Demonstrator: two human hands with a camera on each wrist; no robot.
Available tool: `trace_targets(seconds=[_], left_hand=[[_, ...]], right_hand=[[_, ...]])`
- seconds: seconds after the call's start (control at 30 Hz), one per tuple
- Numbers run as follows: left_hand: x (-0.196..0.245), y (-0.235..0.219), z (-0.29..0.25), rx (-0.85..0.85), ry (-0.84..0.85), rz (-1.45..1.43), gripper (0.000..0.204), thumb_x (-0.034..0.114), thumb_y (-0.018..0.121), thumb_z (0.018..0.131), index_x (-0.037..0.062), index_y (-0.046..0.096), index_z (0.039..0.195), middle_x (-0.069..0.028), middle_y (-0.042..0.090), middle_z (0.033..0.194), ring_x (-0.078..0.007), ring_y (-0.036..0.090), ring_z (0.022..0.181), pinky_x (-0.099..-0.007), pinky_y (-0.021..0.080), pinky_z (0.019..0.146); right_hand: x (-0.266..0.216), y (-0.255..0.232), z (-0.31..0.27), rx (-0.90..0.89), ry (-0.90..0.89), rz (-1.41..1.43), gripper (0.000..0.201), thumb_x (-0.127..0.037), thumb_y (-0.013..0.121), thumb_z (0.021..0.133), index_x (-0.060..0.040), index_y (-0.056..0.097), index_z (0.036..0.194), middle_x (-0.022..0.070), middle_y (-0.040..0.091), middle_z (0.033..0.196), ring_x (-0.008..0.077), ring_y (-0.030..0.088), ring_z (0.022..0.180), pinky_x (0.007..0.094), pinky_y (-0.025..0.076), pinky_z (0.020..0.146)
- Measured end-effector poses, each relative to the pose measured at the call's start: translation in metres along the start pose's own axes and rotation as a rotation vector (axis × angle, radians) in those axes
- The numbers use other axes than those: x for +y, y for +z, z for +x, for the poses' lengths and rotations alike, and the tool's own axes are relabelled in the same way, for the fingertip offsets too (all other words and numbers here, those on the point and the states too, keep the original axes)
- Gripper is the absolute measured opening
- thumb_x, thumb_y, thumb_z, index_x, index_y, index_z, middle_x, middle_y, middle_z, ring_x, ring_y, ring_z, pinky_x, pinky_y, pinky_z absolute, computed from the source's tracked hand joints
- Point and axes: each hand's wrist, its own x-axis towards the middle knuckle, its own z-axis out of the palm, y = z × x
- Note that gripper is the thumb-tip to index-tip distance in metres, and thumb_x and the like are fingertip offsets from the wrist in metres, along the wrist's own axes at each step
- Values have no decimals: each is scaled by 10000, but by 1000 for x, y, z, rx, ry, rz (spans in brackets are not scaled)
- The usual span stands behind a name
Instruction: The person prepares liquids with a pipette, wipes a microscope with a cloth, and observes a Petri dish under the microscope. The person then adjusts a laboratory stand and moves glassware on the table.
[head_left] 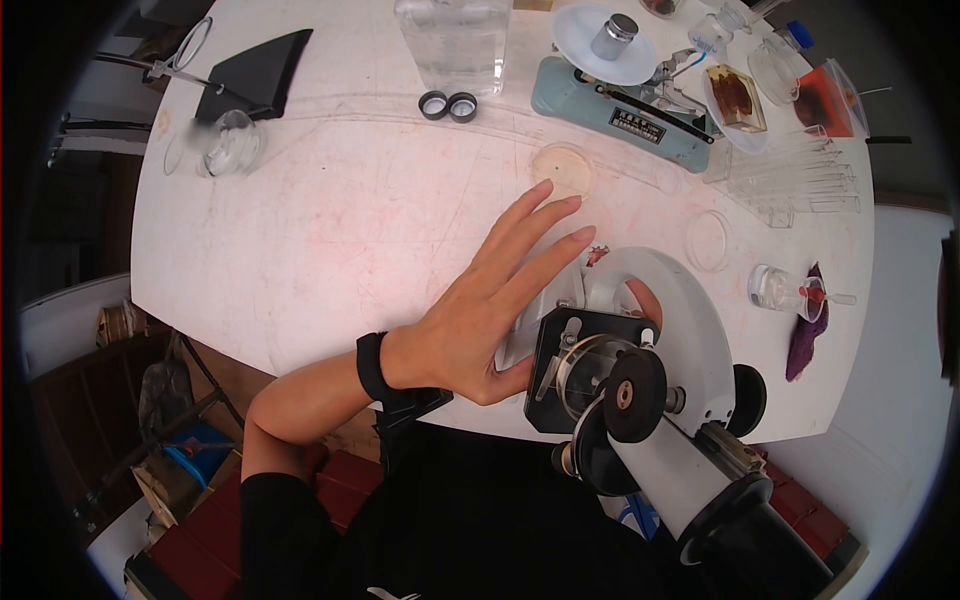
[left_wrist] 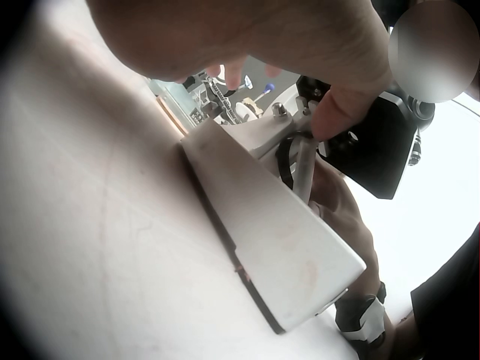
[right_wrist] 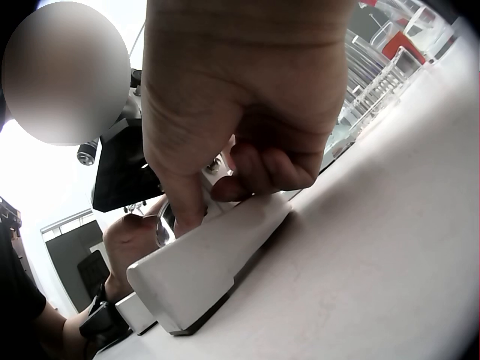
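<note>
A white microscope (head_left: 690, 320) with a black stage (head_left: 548, 365) stands at the table's near edge. My left hand (head_left: 465, 315) is beside it, fingers straight and spread over the base. Its thumb (left_wrist: 341, 112) reaches in at the stage's edge, close above the round mirror (left_wrist: 286, 159). On the far side, the microscope arm hides most of my right hand (head_left: 645, 303) in the head view. In the right wrist view, the right hand (right_wrist: 240, 112) has its fingers curled low by the white base (right_wrist: 202, 270), with the thumb at the mirror's rim (right_wrist: 163, 229).
A petri dish (head_left: 562, 172) lies beyond my left fingertips. Behind it are a teal balance (head_left: 620, 115), two black caps (head_left: 447, 106) and a clear container (head_left: 455, 50). Test tubes (head_left: 800, 180), a small beaker (head_left: 785, 288) and purple cloth (head_left: 803, 340) occupy the right side.
</note>
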Motion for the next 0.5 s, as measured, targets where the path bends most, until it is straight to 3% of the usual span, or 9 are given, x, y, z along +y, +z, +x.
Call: trace_targets(seconds=[0.5], left_hand=[[-1, -1, 0, -3, -4, 11, 910, 99, 686, 588, 26, 357, 1434, -268, 259, 1487, -500, 172, 1396, -550, 213, 1126]], right_hand=[[8, 8, -7, -23, 58, 41, 770, -126, 756, 725, 4, 374, 1382, 182, 688, 902, 367, 687, 797, 375, 555, 710]])
